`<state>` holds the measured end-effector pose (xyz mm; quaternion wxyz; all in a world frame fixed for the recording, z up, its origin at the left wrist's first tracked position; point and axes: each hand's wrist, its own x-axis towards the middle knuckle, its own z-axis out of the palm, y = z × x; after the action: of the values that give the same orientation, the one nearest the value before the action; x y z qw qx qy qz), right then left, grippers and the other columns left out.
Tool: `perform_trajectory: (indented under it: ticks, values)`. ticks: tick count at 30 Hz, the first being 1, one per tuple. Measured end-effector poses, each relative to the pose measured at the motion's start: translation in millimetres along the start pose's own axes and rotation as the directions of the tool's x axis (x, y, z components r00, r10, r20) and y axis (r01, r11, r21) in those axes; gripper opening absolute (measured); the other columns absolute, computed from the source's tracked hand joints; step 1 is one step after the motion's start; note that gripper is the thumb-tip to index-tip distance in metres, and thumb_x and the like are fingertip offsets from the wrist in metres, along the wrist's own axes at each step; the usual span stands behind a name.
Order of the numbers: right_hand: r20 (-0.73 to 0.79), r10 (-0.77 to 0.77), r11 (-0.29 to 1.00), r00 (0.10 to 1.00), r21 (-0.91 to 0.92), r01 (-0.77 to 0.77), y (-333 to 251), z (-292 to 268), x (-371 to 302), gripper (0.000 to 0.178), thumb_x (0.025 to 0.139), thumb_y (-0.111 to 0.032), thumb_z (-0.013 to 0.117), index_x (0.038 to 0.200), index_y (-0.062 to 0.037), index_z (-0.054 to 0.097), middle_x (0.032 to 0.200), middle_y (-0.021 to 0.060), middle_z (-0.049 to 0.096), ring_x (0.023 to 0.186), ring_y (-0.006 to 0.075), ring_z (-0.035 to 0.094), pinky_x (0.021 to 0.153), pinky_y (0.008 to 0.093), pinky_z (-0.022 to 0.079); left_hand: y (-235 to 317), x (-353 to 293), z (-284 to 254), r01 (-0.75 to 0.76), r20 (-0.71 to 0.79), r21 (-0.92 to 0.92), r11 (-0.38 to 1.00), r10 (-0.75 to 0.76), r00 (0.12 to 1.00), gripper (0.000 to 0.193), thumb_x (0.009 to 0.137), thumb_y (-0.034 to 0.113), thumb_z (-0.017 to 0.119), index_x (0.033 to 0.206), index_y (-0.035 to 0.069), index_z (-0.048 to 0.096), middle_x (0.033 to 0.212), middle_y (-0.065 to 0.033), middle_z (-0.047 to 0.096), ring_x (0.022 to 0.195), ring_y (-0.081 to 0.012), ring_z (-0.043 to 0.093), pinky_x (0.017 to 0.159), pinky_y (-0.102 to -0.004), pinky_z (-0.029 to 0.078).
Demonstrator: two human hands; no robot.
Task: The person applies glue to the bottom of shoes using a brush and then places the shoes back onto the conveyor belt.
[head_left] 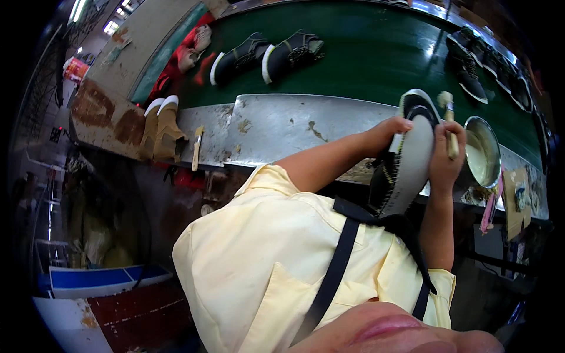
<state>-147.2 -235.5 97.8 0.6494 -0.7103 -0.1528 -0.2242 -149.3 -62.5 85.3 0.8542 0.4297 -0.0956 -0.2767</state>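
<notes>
A dark shoe upper (414, 150) is held bottom-up in front of my chest, its pale grey underside with a stitched edge facing me and a white rim at its far end. My left hand (385, 136) grips its left side, thumb over the edge. My right hand (446, 154) is closed around the pale handle of a brush (448, 112), bristles pointing up and away, while its fingers also touch the shoe's right edge. Just right of that hand stands a metal pot (495, 147) with creamy white liquid inside. The fingers behind the shoe are hidden.
A stained metal ledge (282, 126) runs before me, beside a green conveyor belt (365, 50) carrying dark shoes (292, 56). Tan shoes (168, 132) and another brush (198, 148) lie at left. Cardboard (517, 203) hangs at the right edge.
</notes>
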Motion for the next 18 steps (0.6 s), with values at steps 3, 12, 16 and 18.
perform_trajectory:
  ticks: [3,12,16,18]
  values:
    - [-0.161,0.012,0.996,0.987,0.087,0.002,4.1,1.0,4.2,0.010,0.091,-0.005,0.057,0.098,-0.0056,0.051,0.096,0.0051,0.056,0.092,0.0124,0.053,0.087,0.0256,0.042,25.9,-3.5,31.3,-0.275,-0.069,0.347,0.897,0.316,0.946,0.041,0.082,0.030,0.052,0.112,0.001,0.053,0.096,-0.0091,0.059,0.087,-0.0149,0.056,0.083,-0.0300,0.044]
    - [-0.186,-0.176,0.964,0.967,-0.233,0.130,11.6,-8.5,15.0,0.011,0.089,-0.008,0.062,0.092,-0.0045,0.052,0.084,0.0036,0.055,0.078,0.0111,0.052,0.075,0.0235,0.044,46.7,-8.2,37.5,-0.384,-0.072,0.576,0.721,0.513,0.855,0.025,0.090,0.022,0.052,0.102,0.001,0.059,0.083,-0.0018,0.058,0.076,-0.0082,0.051,0.068,-0.0239,0.044]
    - [-0.214,-0.130,0.981,0.968,-0.170,0.094,9.1,-6.9,12.6,0.012,0.090,-0.009,0.062,0.095,-0.0031,0.052,0.088,0.0055,0.058,0.085,0.0117,0.056,0.077,0.0235,0.046,52.4,1.1,31.4,-0.292,-0.164,0.569,0.769,0.454,0.876,0.025,0.091,0.021,0.053,0.089,0.000,0.066,0.071,-0.0003,0.059,0.065,-0.0078,0.052,0.063,-0.0232,0.045]
    - [-0.176,-0.170,0.960,0.970,-0.252,0.123,8.4,-8.8,15.0,0.013,0.090,-0.010,0.062,0.095,-0.0029,0.052,0.089,0.0057,0.058,0.086,0.0117,0.056,0.077,0.0237,0.046,55.2,5.9,32.9,-0.320,-0.173,0.546,0.774,0.478,0.861,0.025,0.090,0.019,0.054,0.091,0.000,0.069,0.071,-0.0026,0.062,0.064,-0.0095,0.055,0.063,-0.0238,0.047]
